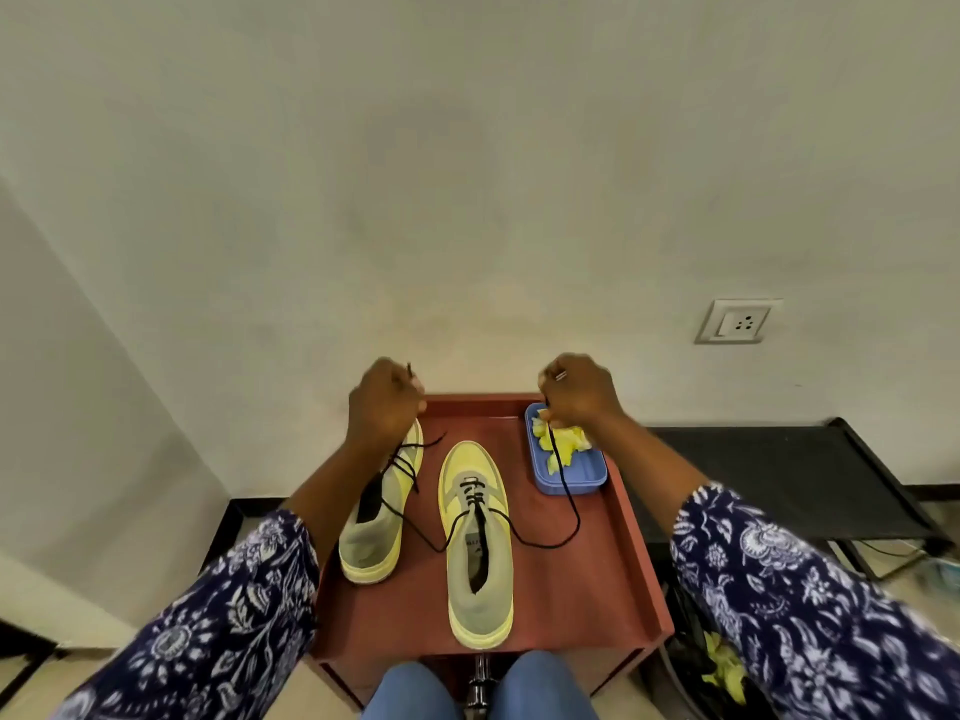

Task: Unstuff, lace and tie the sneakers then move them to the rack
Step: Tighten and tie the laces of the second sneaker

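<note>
Two yellow and grey sneakers stand on a red-brown table (582, 579). The right sneaker (478, 543) points away from me, with a black lace (566, 517) threaded through its lower eyelets. My left hand (382, 405) grips one end of that lace, raised above the left sneaker (382, 517). My right hand (576, 389) grips the other end, lifted over a blue tray (576, 478). Both lace ends are pulled up and outward. The left sneaker also has a black lace, partly hidden by my left forearm.
The blue tray at the table's back right holds crumpled yellow paper (566, 439). A low black rack (779, 475) stands to the right against the wall. More yellow paper (724, 667) lies on the floor by the table. My knees are at the table's front edge.
</note>
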Tool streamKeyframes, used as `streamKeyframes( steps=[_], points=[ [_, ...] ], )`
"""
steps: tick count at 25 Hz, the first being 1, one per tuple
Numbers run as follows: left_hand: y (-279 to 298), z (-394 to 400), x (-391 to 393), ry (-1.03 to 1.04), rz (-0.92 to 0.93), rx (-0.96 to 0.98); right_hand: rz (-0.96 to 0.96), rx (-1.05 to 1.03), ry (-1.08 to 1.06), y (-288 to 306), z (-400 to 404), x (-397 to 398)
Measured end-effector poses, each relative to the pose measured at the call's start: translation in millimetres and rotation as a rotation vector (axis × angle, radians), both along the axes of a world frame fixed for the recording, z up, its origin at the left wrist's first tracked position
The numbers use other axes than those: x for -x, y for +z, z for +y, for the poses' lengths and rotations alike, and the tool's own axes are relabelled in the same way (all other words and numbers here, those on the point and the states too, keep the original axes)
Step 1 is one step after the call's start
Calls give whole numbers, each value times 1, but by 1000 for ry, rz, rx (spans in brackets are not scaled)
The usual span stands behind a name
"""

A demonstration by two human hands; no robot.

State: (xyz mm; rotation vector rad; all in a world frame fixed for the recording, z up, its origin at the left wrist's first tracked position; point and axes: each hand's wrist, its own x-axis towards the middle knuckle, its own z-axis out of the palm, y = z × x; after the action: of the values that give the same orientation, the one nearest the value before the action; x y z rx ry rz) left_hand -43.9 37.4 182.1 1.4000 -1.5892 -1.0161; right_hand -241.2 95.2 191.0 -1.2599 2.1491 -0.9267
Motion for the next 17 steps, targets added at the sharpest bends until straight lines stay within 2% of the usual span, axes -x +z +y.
streamKeyframes(
  steps=[3, 7, 12, 15, 17],
  points=[
    [-62, 11, -8, -19, -79, -126, 94, -136, -13, -67, 7, 9],
    [-126, 23, -12, -87, -201, -282, 93, -257, -18, -133, 20, 2],
    [-165, 28, -8, -162, -373, -382, 81, -352, -32, -182, 29, -13],
    [-188, 27, 1, -93, -497, -510, 48, -407, -86, -203, 27, -25],
    [-192, 30, 8, -24, -580, -597, -39, -415, -152, -210, 25, -35]
  ],
)
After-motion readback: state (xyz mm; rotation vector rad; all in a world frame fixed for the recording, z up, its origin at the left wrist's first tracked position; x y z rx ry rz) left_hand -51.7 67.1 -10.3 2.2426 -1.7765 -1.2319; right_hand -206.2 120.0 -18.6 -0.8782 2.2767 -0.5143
